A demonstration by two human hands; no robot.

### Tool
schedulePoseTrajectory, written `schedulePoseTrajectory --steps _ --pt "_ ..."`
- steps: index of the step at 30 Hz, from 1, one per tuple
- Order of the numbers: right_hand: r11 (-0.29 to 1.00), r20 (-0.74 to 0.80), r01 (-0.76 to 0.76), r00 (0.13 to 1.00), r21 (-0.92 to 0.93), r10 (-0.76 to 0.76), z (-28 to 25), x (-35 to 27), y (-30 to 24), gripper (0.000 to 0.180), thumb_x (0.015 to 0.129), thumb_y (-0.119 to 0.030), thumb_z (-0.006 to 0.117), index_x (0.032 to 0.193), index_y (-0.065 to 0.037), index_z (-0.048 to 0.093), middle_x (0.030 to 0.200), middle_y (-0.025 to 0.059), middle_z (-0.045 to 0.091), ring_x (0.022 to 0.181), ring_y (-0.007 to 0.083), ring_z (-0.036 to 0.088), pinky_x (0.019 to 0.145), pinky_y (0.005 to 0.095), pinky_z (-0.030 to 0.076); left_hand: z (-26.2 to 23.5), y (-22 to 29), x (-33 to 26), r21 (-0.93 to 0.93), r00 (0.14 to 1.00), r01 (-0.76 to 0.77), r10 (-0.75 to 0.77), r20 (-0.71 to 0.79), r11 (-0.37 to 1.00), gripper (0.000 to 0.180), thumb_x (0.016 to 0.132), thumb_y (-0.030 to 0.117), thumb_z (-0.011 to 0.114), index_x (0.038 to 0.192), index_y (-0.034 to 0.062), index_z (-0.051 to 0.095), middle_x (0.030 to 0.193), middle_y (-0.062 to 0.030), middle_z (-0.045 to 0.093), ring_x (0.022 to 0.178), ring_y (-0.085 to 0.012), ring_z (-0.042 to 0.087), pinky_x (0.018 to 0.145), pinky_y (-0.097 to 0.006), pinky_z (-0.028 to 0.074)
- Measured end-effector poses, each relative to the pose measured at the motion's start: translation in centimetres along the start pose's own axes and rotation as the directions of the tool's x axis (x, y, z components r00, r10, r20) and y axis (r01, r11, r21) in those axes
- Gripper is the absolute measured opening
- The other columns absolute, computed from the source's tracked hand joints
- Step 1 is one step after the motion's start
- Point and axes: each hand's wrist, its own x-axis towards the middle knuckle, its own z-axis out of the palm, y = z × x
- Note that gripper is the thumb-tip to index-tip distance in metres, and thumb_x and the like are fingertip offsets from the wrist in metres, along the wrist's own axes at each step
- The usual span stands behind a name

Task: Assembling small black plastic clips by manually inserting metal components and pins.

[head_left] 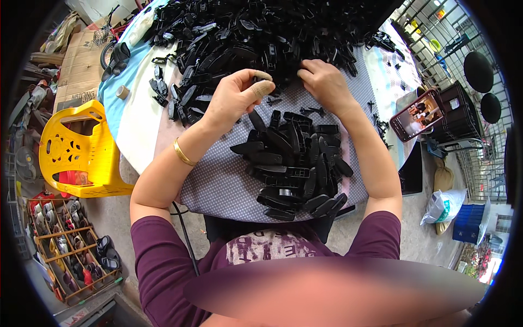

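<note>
My left hand point(234, 101) is raised over the table with tan tape on its thumb and a finger. Those fingers are closed in a pinch; a dark bit shows between them, too small to name. My right hand point(327, 86) is at the near edge of a big heap of black plastic parts point(218, 46), its fingers curled together, and whatever they grip is hidden. Between my forearms lies a smaller pile of long black clip-like plastic pieces point(294, 158). Several tiny black parts point(311, 110) lie loose on the dotted grey tablecloth point(218, 180).
A phone point(417, 115) showing a picture stands at the table's right edge. A yellow plastic chair point(81, 152) is close on the left, above a shoe rack point(73, 245). On the cloth's left side sits a small tape roll point(122, 92). A blue crate point(469, 222) stands on the right.
</note>
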Motion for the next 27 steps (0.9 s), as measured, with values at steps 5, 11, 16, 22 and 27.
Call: schedulePoseTrajectory --steps 5,11,16,22,27 --pt "0.979 -0.191 -0.007 0.980 0.203 0.046 -1.1 0.4 -0.2 0.016 0.068 -0.005 0.066 0.082 -0.001 0.060 0.103 0.0123 0.060 0.096 0.0277 0.056 0.081 0.0353 0.047 0.1 -0.2 0.1 -0.052 0.998 -0.056 0.057 0.022 0.997 0.026 0.088 0.014 0.060 0.110 0.0021 0.055 0.073 0.0026 0.053 0.061 -0.0021 0.044 0.054 -0.015 0.036" --pt "0.954 -0.185 -0.094 0.971 0.285 0.151 -2.9 0.4 -1.1 0.014 0.075 -0.004 0.067 0.087 0.001 0.062 0.083 0.0087 0.064 0.076 0.0225 0.060 0.068 0.0296 0.048 0.4 -0.3 -0.1 -0.068 0.993 -0.090 0.095 0.073 0.994 0.029 0.088 0.005 0.055 0.116 0.0025 0.051 0.079 0.0024 0.051 0.068 -0.0035 0.043 0.062 -0.018 0.038" --pt "0.277 0.130 -0.322 0.832 0.905 0.540 -4.6 0.9 -4.7 0.019 0.091 -0.012 0.056 0.103 0.001 0.062 0.078 0.0062 0.065 0.057 0.0054 0.054 0.052 0.0173 0.044 0.1 -1.1 0.1 0.245 0.982 -0.183 0.166 0.088 0.952 0.037 0.086 0.000 0.054 0.122 0.0001 0.048 0.092 -0.0018 0.058 0.085 -0.0071 0.054 0.076 -0.021 0.045" --pt "0.137 0.306 -0.385 0.866 0.913 0.395 -4.0 1.0 -6.7 0.022 0.093 -0.017 0.054 0.106 0.000 0.058 0.074 0.0023 0.061 0.053 0.0046 0.055 0.046 0.0161 0.042 0.8 -1.1 -0.1 0.115 0.954 -0.290 0.296 -0.045 0.950 0.040 0.082 -0.003 0.059 0.121 -0.0011 0.050 0.102 -0.0060 0.059 0.093 -0.0109 0.056 0.082 -0.024 0.047" --pt "0.070 0.344 -0.407 0.843 0.911 0.413 -4.1 0.9 -7.1 0.020 0.092 -0.016 0.055 0.104 -0.001 0.058 0.076 0.0016 0.060 0.056 0.0068 0.059 0.047 0.0175 0.045 0.0 -1.2 -0.1 -0.104 0.986 -0.163 0.160 -0.039 0.981 0.035 0.079 0.001 0.067 0.112 -0.0026 0.058 0.097 -0.0072 0.064 0.086 -0.0123 0.060 0.080 -0.025 0.049"
